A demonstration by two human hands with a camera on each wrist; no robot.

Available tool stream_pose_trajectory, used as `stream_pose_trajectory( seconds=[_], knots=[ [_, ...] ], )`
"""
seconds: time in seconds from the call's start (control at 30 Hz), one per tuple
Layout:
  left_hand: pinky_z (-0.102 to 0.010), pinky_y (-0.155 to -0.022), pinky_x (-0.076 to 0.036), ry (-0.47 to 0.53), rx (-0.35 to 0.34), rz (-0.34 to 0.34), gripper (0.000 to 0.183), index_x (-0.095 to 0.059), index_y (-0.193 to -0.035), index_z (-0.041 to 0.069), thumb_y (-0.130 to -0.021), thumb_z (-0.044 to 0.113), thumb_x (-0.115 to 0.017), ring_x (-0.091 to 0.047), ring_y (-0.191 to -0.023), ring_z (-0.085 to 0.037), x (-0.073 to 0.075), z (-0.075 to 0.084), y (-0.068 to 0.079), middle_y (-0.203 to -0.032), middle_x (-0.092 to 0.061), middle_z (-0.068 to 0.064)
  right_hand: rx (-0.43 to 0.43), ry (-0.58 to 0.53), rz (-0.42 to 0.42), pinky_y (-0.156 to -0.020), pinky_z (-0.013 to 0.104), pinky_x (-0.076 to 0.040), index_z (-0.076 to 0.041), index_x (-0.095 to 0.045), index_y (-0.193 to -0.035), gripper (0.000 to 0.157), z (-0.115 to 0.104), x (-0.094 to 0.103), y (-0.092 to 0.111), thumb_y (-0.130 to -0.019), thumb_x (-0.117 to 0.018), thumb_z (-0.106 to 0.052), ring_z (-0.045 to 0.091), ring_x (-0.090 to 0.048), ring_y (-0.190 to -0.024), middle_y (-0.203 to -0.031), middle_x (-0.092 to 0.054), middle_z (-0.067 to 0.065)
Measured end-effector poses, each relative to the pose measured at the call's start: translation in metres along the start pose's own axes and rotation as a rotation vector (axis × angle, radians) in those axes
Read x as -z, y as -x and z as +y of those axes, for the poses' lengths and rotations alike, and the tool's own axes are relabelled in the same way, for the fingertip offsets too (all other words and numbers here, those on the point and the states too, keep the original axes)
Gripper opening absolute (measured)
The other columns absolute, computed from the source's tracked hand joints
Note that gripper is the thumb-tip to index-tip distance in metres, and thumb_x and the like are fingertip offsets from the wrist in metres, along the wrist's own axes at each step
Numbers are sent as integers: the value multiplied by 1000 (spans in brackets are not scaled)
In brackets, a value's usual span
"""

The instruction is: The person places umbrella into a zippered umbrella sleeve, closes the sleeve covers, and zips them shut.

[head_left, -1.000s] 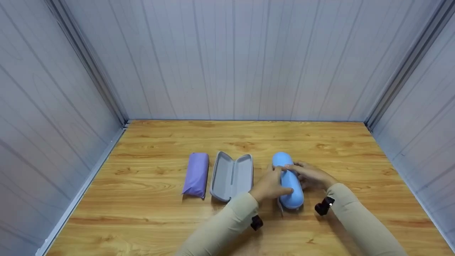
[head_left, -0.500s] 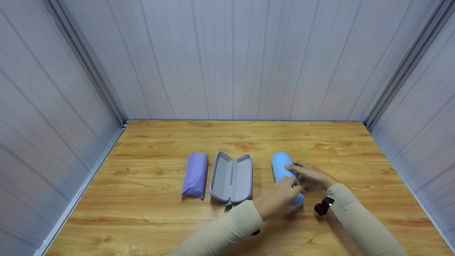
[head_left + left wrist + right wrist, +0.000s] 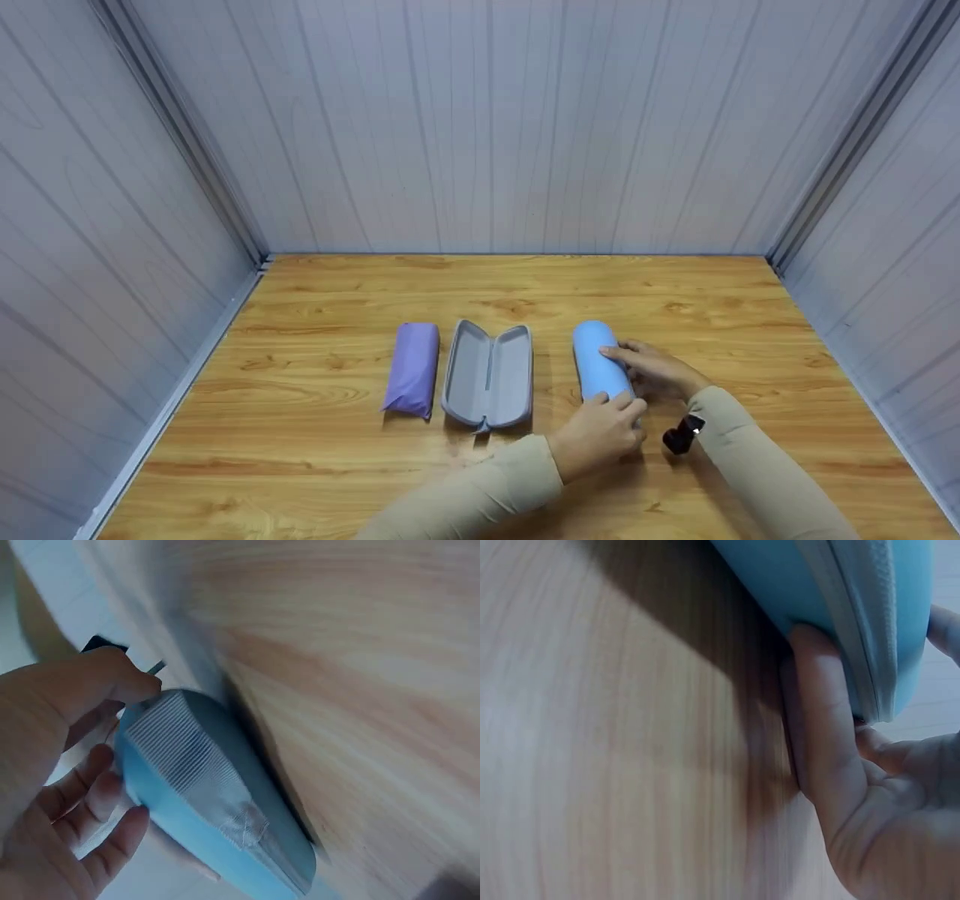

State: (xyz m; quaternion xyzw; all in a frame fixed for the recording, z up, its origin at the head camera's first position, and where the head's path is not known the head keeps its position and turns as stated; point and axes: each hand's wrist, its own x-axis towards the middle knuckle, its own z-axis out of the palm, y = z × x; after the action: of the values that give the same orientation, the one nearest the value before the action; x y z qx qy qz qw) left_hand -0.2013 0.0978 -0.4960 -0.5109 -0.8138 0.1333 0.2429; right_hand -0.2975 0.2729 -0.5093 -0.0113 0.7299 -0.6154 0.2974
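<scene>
- Blue hard-shell zip case [image 3: 598, 365] lies on the right part of the wooden table [image 3: 285, 450], long and slantwise, between the two hands. Whether its seam is fastened all round, I cannot tell.
- At its near end, the left hand [image 3: 598, 436] pinches with thumb and forefinger; the other fingers are bent and a little apart. Whether they have the zip pull or the shell's edge is unclear. A weak or off-centre pinch could slip off.
- Ribbed grey fabric [image 3: 184, 746] sits right beside that pinch; loose folds could snag in the zip teeth and jam them.
- The right hand [image 3: 660, 371] grips the case from its right side, one finger low along the shell under the zip band [image 3: 855, 622]. Too slack, and the rounded case could roll or swivel under a tug; too tight, and the shell could flex and put the seam out of line. That low finger could also be nipped.
- The left sleeve [image 3: 480, 487] reaches close to the grey hard-shell case [image 3: 512, 375], which lies spread open; a sideways elbow could knock it into the purple wrapped pouch [image 3: 412, 367] just beyond.
</scene>
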Motion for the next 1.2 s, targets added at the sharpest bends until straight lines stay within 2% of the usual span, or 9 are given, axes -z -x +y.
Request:
stream_pose_trajectory(
  seconds=[0.2,0.47,0.77,1.03,1.2],
  knots=[
    [-28,-63,-42,-106,13,-13,13,-67,-92,36,-88,30,-56,-42,-89,-13,-4,12,-5,-101,-45,4,7,-20,-14,-78,48,-48,-10,-11,-145,80,2,0,0,-88,-55,-46,35,-56,-100,-124,-44,25],
    [-33,-61,-41,-123,34,-15,16,-68,-86,34,-90,29,-53,-40,-90,-15,-3,22,-6,-102,-44,3,9,-20,14,-76,48,-49,-12,-16,-144,81,3,0,-1,-85,-57,-48,35,-57,-97,-121,-47,24],
    [-29,-62,-44,-98,-33,-62,13,-68,-88,38,-86,29,-59,-43,-92,-11,7,16,-3,-102,-48,7,26,11,52,-74,48,-50,-10,-17,-144,82,4,0,0,-84,-58,-49,34,-58,-93,-119,-47,24],
    [-28,-65,-45,-102,-81,-111,11,-68,-92,34,-85,29,-61,-45,-93,-10,7,13,-1,-101,-51,8,4,1,67,-74,47,-50,-12,-15,-144,85,4,-1,0,-83,-59,-51,34,-58,-95,-125,-43,23],
    [-28,-69,-46,-99,-97,-109,13,-69,-94,33,-85,28,-61,-46,-95,-10,7,12,0,-103,-51,8,4,5,77,-74,47,-50,-13,-15,-145,86,5,-1,-1,-82,-59,-52,33,-58,-95,-125,-43,23]
  ],
)
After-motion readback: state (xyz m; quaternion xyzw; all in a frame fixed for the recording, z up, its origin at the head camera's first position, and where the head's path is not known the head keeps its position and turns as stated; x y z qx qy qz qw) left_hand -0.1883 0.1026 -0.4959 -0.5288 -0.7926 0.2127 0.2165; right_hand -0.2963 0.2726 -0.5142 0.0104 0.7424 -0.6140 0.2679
